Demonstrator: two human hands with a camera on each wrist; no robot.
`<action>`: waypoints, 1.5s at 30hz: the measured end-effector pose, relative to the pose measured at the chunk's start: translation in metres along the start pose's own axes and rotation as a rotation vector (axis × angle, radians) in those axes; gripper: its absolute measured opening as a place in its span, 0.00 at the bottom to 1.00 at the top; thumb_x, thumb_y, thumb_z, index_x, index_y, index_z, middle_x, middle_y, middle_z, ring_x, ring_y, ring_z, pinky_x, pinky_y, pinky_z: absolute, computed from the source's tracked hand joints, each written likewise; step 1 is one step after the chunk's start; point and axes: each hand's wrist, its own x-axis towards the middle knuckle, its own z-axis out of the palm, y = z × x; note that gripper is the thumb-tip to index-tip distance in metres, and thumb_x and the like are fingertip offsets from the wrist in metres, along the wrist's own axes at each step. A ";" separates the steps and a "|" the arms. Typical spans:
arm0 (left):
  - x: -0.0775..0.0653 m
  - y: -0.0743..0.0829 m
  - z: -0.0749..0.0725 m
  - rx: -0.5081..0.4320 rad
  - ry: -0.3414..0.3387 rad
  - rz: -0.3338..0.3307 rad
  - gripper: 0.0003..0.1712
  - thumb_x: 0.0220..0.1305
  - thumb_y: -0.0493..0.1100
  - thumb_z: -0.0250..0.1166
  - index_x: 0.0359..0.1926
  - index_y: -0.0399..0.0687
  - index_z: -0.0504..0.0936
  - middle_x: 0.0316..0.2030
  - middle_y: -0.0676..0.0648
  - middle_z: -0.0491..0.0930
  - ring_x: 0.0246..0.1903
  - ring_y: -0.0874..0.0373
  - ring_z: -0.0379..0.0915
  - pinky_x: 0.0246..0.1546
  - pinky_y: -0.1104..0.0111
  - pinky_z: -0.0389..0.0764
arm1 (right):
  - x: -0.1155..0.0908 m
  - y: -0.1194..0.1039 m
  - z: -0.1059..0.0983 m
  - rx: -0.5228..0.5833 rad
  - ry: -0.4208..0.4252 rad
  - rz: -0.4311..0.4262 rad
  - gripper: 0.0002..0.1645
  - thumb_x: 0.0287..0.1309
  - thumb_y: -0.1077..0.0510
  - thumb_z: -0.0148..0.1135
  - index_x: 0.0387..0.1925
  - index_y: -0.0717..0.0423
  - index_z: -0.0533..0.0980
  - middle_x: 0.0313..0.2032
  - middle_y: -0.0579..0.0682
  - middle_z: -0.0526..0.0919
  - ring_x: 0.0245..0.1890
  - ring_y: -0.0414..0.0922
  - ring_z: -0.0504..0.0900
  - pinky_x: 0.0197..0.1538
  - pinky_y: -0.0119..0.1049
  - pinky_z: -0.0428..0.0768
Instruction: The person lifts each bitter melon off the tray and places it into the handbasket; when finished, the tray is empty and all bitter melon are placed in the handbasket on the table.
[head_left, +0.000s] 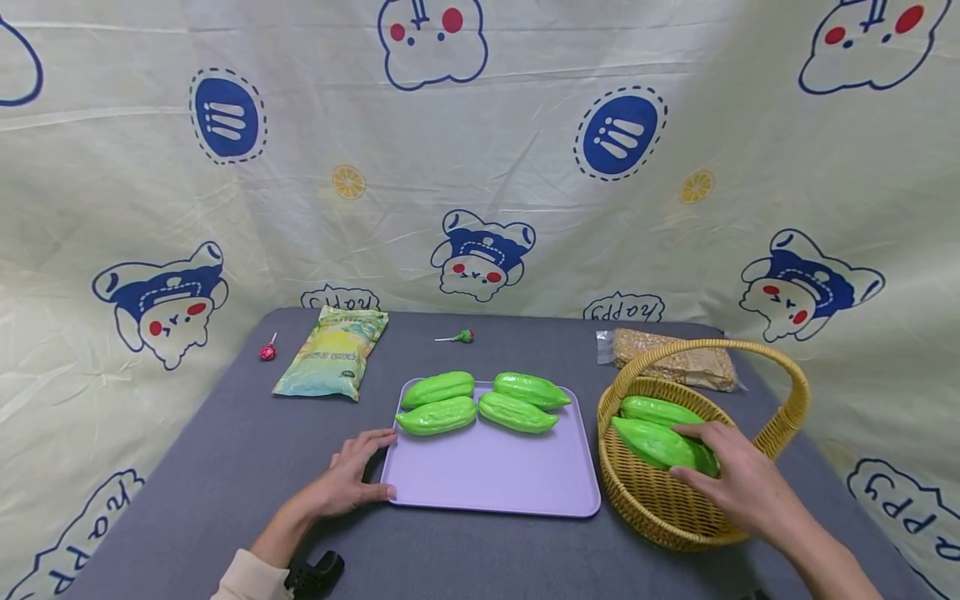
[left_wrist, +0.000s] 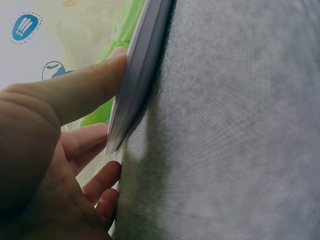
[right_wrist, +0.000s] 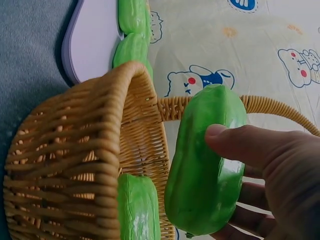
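Note:
My right hand (head_left: 738,475) pinches a green ridged gourd (head_left: 660,444), thumb on one side and fingers on the other, over the wicker basket (head_left: 667,517). In the right wrist view this gourd (right_wrist: 202,165) is tilted above the basket rim; another gourd (head_left: 660,410) lies inside, behind it. Several matching gourds (head_left: 517,412) lie in pairs on the far half of the lilac tray (head_left: 495,475). At the tray's left edge, my left hand (head_left: 348,475) rests with thumb and fingers spread apart, their tips touching the rim (left_wrist: 132,85).
A green-yellow bag (head_left: 333,354) lies at the back left, with a red lollipop (head_left: 267,351) beside it. Behind the tray is a green lollipop (head_left: 465,336). A clear pack of brown grains (head_left: 675,358) lies behind the basket, whose tall handle (head_left: 795,392) arches over it.

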 end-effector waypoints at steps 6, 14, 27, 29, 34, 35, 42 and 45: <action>0.000 0.000 0.000 0.006 0.002 -0.004 0.43 0.52 0.53 0.70 0.66 0.44 0.64 0.67 0.42 0.59 0.62 0.43 0.53 0.52 0.50 0.55 | 0.002 0.008 -0.001 0.004 -0.060 0.033 0.33 0.46 0.46 0.71 0.52 0.58 0.74 0.48 0.62 0.79 0.49 0.60 0.75 0.46 0.58 0.72; 0.000 -0.001 0.001 0.008 0.007 0.000 0.43 0.52 0.53 0.70 0.66 0.44 0.65 0.67 0.42 0.59 0.62 0.43 0.54 0.51 0.52 0.55 | 0.005 0.017 0.002 -0.013 -0.093 0.035 0.32 0.46 0.46 0.71 0.51 0.58 0.75 0.48 0.62 0.79 0.50 0.63 0.74 0.47 0.59 0.71; 0.000 -0.002 0.001 0.008 0.011 0.007 0.43 0.51 0.53 0.70 0.66 0.44 0.65 0.67 0.43 0.59 0.62 0.43 0.54 0.51 0.52 0.55 | 0.009 0.031 0.010 -0.040 -0.151 0.024 0.31 0.44 0.46 0.72 0.49 0.58 0.77 0.47 0.62 0.79 0.49 0.63 0.75 0.46 0.59 0.71; 0.000 -0.002 0.001 0.009 0.011 0.009 0.43 0.51 0.53 0.70 0.66 0.44 0.65 0.67 0.43 0.59 0.61 0.43 0.54 0.51 0.52 0.55 | 0.010 0.032 0.011 -0.043 -0.157 0.021 0.30 0.44 0.47 0.72 0.48 0.58 0.77 0.45 0.60 0.79 0.46 0.60 0.76 0.44 0.57 0.72; 0.000 -0.002 0.001 -0.002 0.008 0.022 0.43 0.51 0.54 0.70 0.66 0.44 0.65 0.67 0.43 0.59 0.63 0.42 0.53 0.52 0.49 0.54 | 0.010 0.036 0.015 -0.053 -0.162 -0.011 0.29 0.43 0.47 0.72 0.46 0.59 0.78 0.41 0.55 0.79 0.42 0.55 0.78 0.42 0.53 0.74; 0.000 -0.002 0.001 -0.004 0.006 0.022 0.43 0.52 0.54 0.70 0.66 0.44 0.65 0.67 0.43 0.59 0.63 0.41 0.52 0.52 0.49 0.54 | 0.010 0.037 0.016 -0.058 -0.162 -0.018 0.29 0.43 0.48 0.72 0.46 0.59 0.78 0.41 0.55 0.80 0.41 0.55 0.78 0.42 0.53 0.75; 0.000 -0.001 0.000 -0.013 -0.006 0.010 0.43 0.52 0.54 0.70 0.66 0.45 0.64 0.68 0.43 0.58 0.64 0.41 0.51 0.53 0.46 0.53 | 0.011 0.040 0.019 -0.082 -0.175 -0.034 0.28 0.42 0.48 0.72 0.45 0.59 0.78 0.41 0.56 0.80 0.41 0.56 0.78 0.41 0.53 0.74; 0.000 -0.001 0.000 -0.011 -0.005 0.006 0.43 0.52 0.54 0.70 0.66 0.45 0.64 0.68 0.43 0.58 0.63 0.41 0.51 0.53 0.47 0.53 | 0.010 0.041 0.019 -0.083 -0.178 -0.043 0.28 0.41 0.48 0.73 0.44 0.59 0.79 0.42 0.57 0.81 0.40 0.55 0.78 0.41 0.53 0.74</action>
